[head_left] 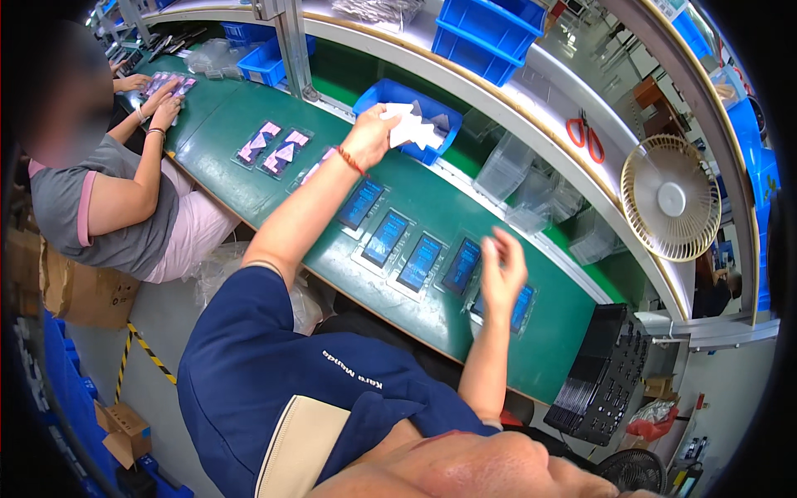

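By bin of pale pieces, left grip holding white pieces; right grip wide.

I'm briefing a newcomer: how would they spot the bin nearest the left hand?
Find the long green workbench. A blue bin sits at its far edge. Unlike other blue bins, it lies partly behind white pieces held in the left hand.

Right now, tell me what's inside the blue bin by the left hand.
Grey material shows inside the bin. White pieces in the left hand cover part of it, and whatever lies beneath them is hidden.
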`<move>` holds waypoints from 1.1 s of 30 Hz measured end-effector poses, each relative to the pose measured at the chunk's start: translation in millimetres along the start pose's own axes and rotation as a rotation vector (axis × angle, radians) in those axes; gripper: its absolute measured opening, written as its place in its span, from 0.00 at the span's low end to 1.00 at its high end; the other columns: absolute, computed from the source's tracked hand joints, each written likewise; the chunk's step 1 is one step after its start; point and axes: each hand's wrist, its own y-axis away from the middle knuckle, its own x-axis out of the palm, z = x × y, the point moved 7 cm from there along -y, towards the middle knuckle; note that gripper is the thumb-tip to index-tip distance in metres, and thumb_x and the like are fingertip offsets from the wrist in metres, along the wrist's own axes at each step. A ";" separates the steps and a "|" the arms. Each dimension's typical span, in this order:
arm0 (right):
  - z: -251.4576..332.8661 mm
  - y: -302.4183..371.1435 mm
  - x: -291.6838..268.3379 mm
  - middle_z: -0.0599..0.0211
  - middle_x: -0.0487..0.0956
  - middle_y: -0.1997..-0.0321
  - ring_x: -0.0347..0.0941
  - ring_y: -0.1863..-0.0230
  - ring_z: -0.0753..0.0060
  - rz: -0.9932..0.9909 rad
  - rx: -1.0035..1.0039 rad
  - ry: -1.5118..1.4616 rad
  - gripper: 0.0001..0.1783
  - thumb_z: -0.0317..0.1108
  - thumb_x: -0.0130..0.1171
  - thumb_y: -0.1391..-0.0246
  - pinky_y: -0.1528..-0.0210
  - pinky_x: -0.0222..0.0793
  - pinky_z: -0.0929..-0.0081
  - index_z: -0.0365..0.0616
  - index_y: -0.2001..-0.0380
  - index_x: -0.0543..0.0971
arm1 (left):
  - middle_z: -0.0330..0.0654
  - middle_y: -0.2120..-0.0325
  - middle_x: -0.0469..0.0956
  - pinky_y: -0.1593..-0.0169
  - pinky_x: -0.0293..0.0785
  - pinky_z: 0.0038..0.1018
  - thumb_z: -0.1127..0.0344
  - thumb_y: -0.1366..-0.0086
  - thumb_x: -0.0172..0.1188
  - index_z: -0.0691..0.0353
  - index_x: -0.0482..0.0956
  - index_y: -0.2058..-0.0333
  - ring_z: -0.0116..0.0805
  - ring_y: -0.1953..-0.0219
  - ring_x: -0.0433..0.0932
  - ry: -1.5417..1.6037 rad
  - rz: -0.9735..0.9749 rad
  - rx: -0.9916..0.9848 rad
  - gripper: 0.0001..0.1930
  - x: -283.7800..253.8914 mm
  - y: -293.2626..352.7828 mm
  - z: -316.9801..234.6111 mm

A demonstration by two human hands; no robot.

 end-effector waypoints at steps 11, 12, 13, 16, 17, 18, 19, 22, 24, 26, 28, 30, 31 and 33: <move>34.2 -11.9 172.0 0.66 0.79 0.74 0.72 0.72 0.68 0.189 -0.251 0.097 0.04 0.29 0.62 0.52 0.65 0.66 0.71 0.41 0.76 0.79 | 0.51 0.61 0.77 0.58 0.79 0.30 0.79 0.37 0.51 0.68 0.65 0.54 0.38 0.62 0.80 0.013 -0.278 0.237 0.12 -84.8 132.1 2.5; 34.3 -8.2 176.1 0.66 0.79 0.74 0.72 0.72 0.68 0.202 -0.250 0.090 0.04 0.29 0.62 0.52 0.65 0.66 0.71 0.41 0.76 0.79 | 0.51 0.61 0.77 0.58 0.79 0.30 0.79 0.37 0.51 0.68 0.65 0.54 0.38 0.62 0.80 0.010 -0.291 0.241 0.12 -93.5 139.3 -1.7; 48.9 3.1 186.3 0.65 0.79 0.72 0.71 0.67 0.63 0.260 -0.542 0.355 0.05 0.32 0.61 0.52 0.61 0.64 0.66 0.42 0.76 0.79 | 0.52 0.61 0.77 0.58 0.79 0.31 0.80 0.37 0.50 0.68 0.64 0.54 0.39 0.62 0.80 0.007 -0.263 0.242 0.13 -97.8 145.0 -4.8; 54.5 31.1 207.0 0.64 0.79 0.69 0.68 0.57 0.60 0.491 -0.755 0.729 0.09 0.37 0.60 0.52 0.51 0.58 0.60 0.43 0.73 0.81 | 0.53 0.60 0.76 0.58 0.79 0.31 0.81 0.38 0.51 0.67 0.63 0.53 0.39 0.62 0.80 0.007 -0.200 0.237 0.15 -102.5 153.0 -4.7; 56.3 31.1 202.8 0.65 0.79 0.70 0.69 0.57 0.60 0.452 -0.713 0.631 0.08 0.37 0.60 0.51 0.50 0.57 0.59 0.44 0.72 0.82 | 0.52 0.60 0.76 0.58 0.79 0.31 0.80 0.38 0.51 0.67 0.63 0.52 0.39 0.61 0.80 0.034 -0.171 0.228 0.15 -100.2 153.5 -2.0; 57.7 30.3 196.7 0.65 0.79 0.70 0.69 0.57 0.59 0.412 -0.667 0.534 0.08 0.37 0.60 0.51 0.49 0.56 0.58 0.45 0.71 0.82 | 0.52 0.59 0.76 0.58 0.79 0.30 0.80 0.38 0.52 0.67 0.63 0.52 0.38 0.61 0.80 0.061 -0.143 0.218 0.16 -94.6 155.4 1.1; 63.6 25.4 187.8 0.65 0.80 0.69 0.72 0.60 0.65 0.345 -0.598 0.483 0.08 0.35 0.61 0.50 0.51 0.61 0.64 0.43 0.69 0.82 | 0.50 0.59 0.76 0.59 0.79 0.29 0.80 0.38 0.52 0.67 0.63 0.52 0.36 0.61 0.80 0.048 -0.141 0.200 0.16 -89.2 156.7 4.3; 32.3 7.2 186.5 0.62 0.79 0.71 0.73 0.66 0.67 0.461 -0.089 0.000 0.08 0.34 0.62 0.51 0.59 0.68 0.69 0.43 0.68 0.83 | 0.50 0.59 0.76 0.59 0.79 0.29 0.80 0.38 0.52 0.67 0.63 0.52 0.34 0.63 0.80 0.040 -0.032 0.101 0.16 -63.0 159.8 16.9; 28.7 6.5 180.8 0.64 0.79 0.71 0.74 0.71 0.75 0.501 -0.060 -0.090 0.08 0.30 0.63 0.53 0.67 0.70 0.77 0.42 0.67 0.83 | 0.50 0.58 0.76 0.60 0.79 0.28 0.80 0.38 0.51 0.68 0.63 0.52 0.33 0.64 0.79 0.048 0.000 0.058 0.16 -51.0 161.7 25.0; 19.3 5.0 173.2 0.66 0.79 0.71 0.74 0.72 0.79 0.471 -0.016 -0.193 0.08 0.27 0.64 0.54 0.67 0.69 0.79 0.42 0.67 0.83 | 0.50 0.59 0.76 0.60 0.79 0.27 0.81 0.38 0.50 0.68 0.63 0.52 0.33 0.63 0.79 0.031 -0.016 0.048 0.15 -48.0 160.9 32.5; 15.9 6.5 163.7 0.66 0.79 0.73 0.74 0.73 0.79 0.436 0.014 -0.147 0.07 0.26 0.64 0.54 0.67 0.69 0.79 0.40 0.68 0.82 | 0.51 0.58 0.76 0.59 0.79 0.28 0.82 0.38 0.49 0.69 0.62 0.53 0.34 0.62 0.79 0.043 -0.022 0.030 0.14 -44.8 161.8 34.9; 19.0 5.2 148.2 0.65 0.79 0.74 0.74 0.74 0.77 0.289 -0.035 -0.175 0.05 0.27 0.63 0.53 0.69 0.69 0.80 0.39 0.70 0.81 | 0.53 0.57 0.75 0.58 0.79 0.29 0.83 0.38 0.48 0.69 0.62 0.53 0.37 0.60 0.79 0.046 -0.031 -0.011 0.14 -47.8 161.8 38.4; 24.2 6.5 137.7 0.66 0.79 0.73 0.74 0.71 0.72 0.218 -0.072 -0.019 0.05 0.28 0.64 0.54 0.63 0.69 0.75 0.41 0.72 0.80 | 0.55 0.56 0.75 0.57 0.79 0.31 0.83 0.38 0.48 0.69 0.62 0.53 0.40 0.59 0.79 0.045 -0.062 0.001 0.14 -48.6 163.4 34.2; 42.4 18.5 131.2 0.68 0.79 0.73 0.73 0.68 0.69 0.224 -0.441 0.231 0.05 0.29 0.65 0.56 0.60 0.67 0.71 0.42 0.73 0.80 | 0.55 0.56 0.75 0.57 0.79 0.32 0.82 0.37 0.48 0.69 0.62 0.53 0.41 0.58 0.79 0.052 -0.075 -0.003 0.14 -52.5 163.0 34.0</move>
